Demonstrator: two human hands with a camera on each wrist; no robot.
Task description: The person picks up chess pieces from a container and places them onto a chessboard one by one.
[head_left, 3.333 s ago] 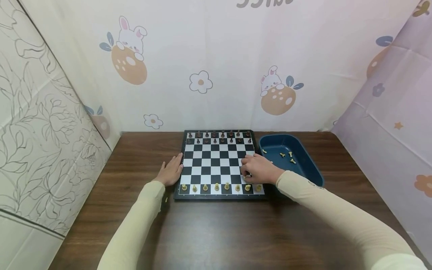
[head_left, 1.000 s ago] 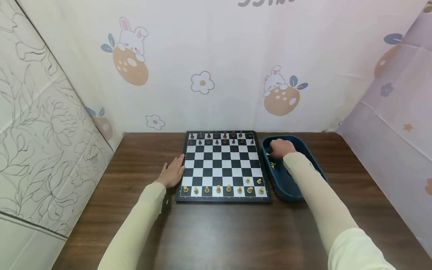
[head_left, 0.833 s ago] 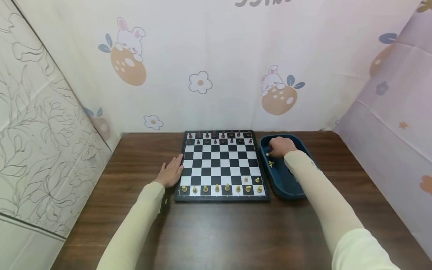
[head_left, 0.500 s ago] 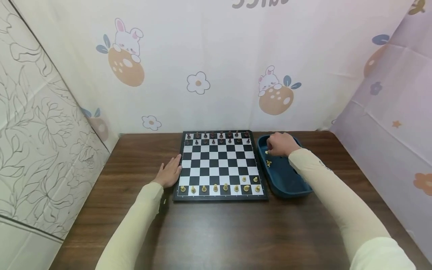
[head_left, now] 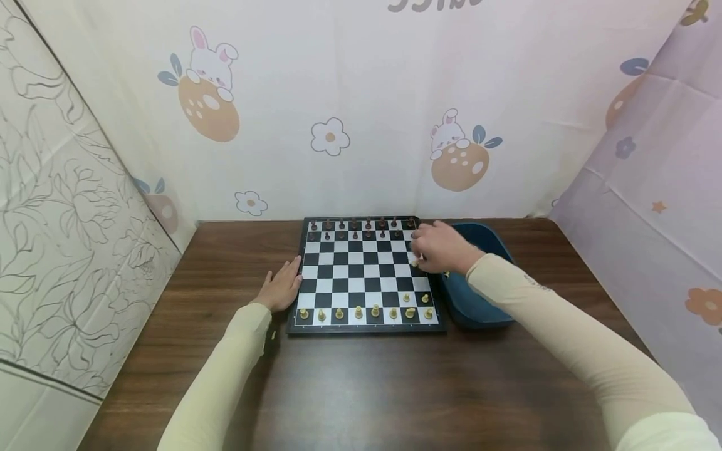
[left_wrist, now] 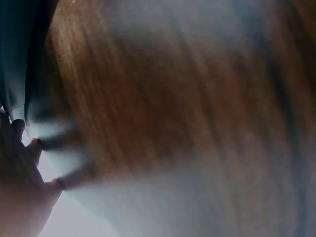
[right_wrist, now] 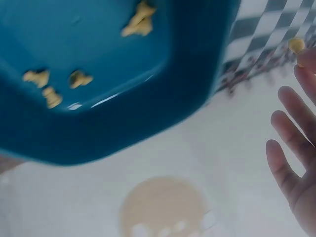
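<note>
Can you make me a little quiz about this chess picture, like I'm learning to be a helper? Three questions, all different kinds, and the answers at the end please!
1. Fill in the blank: The right hand is pinching a ____-coloured chess piece.

2. Pick one: Where is the blue tray?
A) Left of the chessboard
B) Right of the chessboard
C) On top of the chessboard

3. Count: In the head view, how many yellow pieces are in the bottom row of the chessboard?

Key: 1. yellow; 2. B; 3. eight
</note>
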